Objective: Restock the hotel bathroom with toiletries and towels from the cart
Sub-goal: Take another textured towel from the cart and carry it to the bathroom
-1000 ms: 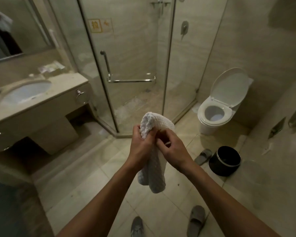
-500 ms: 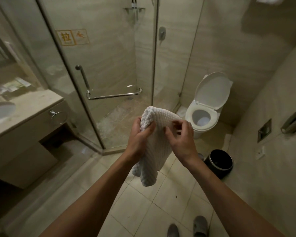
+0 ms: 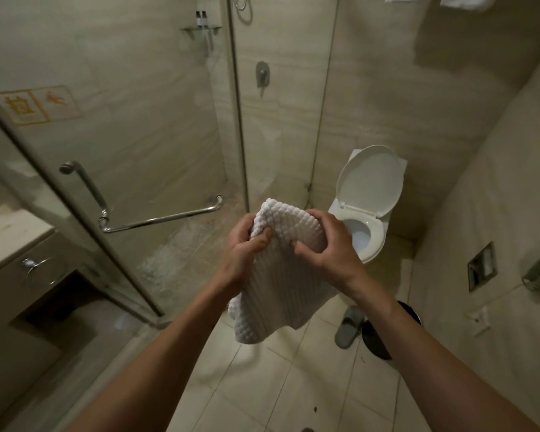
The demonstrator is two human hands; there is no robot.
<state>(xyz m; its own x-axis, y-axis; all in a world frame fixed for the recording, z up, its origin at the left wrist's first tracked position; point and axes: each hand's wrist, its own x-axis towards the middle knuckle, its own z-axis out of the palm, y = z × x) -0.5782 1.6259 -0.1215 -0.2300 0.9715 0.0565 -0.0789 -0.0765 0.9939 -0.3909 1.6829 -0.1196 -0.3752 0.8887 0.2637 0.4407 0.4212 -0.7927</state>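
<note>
Here, centre frame: a white waffle-weave towel (image 3: pixel 281 275) is held in the air over the tiled floor (image 3: pixel 262 385), in front of the open toilet (image 3: pixel 368 194), its lower part hanging free. The left hand (image 3: pixel 242 247) grips the top left edge, thumb curled over the near face; the right hand (image 3: pixel 326 244) grips the top right edge, fingers curled round the fold. The glass shower door's chrome handle (image 3: pixel 156 219) sits at left, two small bottles (image 3: pixel 201 18) upper centre, black bin (image 3: pixel 378 332) and grey slipper (image 3: pixel 348 325) lower right.
</note>
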